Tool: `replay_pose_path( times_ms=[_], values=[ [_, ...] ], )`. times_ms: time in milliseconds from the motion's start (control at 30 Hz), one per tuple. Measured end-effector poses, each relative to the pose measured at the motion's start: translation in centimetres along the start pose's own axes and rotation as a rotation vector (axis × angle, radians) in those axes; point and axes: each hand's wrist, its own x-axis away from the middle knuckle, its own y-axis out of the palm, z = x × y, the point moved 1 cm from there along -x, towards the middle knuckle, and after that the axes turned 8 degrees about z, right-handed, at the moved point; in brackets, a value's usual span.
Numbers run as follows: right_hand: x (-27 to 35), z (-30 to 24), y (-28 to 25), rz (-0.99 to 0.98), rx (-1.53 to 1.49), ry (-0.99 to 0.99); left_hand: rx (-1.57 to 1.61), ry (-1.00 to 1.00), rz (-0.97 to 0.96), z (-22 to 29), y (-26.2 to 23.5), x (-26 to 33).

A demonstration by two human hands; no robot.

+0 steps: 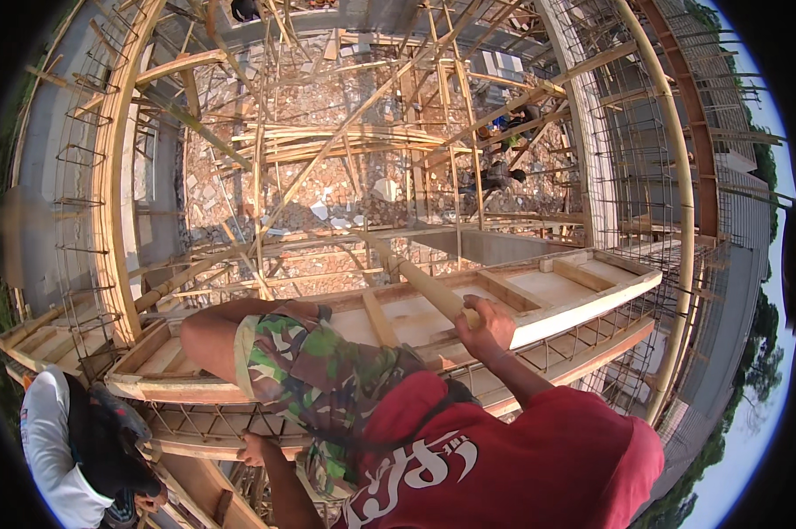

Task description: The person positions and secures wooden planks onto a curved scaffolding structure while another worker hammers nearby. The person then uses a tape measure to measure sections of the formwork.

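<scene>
My right hand (488,328) is closed around the near end of a bamboo pole (424,280), which slants away to the far left across the wooden formwork panel (583,309). Lower down, my left hand (255,450) grips the edge of a wooden formwork board (205,448), close to the rebar cage (552,346) running along the beam. My bent leg, in camouflage shorts (296,361), lies over the panel. The panel has a framed rim and several cross battens.
At the lower left, a co-worker in a white cap (47,432) is close beside me. Bamboo scaffold poles (673,159) and a timber column form (115,176) rise around. Far below lie rubble ground (318,185), stacked bamboo (345,141) and other people (495,179).
</scene>
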Motion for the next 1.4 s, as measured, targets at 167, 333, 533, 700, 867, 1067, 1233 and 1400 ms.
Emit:
replay_pose_path(
  times_ms=[167, 333, 533, 700, 867, 1067, 1233, 1400],
  values=[
    [-0.2, -0.1, -0.1, -0.001, -0.023, 0.004, 0.276, 0.279, 0.107, 2.9, 5.0, -0.8],
    [0.1, 0.2, -0.2, 0.002, -0.028, 0.000, 0.037, 0.497, 0.163, 8.1, 5.2, 1.4],
    [0.2, 0.2, -0.1, -0.023, -0.040, 0.017, 0.075, 0.149, 0.006, 10.3, 0.6, 5.1],
    [0.3, 0.0, -0.1, -0.077, -0.033, 0.082, 0.117, 0.260, -0.023, 7.4, 0.5, 2.6],
    [0.5, 0.4, 0.0, -0.103, 0.024, 0.085, 0.158, 0.317, -0.205, 6.2, 1.3, -1.0],
    [0.5, 0.8, 0.1, -0.096, -0.036, 0.041, 0.332, 0.323, -0.461, 6.6, 0.2, -2.4],
    [0.7, 0.9, 0.2, -0.095, 0.043, 0.051, 0.238, 0.349, -0.493, 6.6, 0.9, -4.0],
    [0.7, 0.8, 0.5, -0.030, -0.006, 0.066, 0.376, 0.376, -0.477, 6.7, 2.6, -5.0]
  ],
)
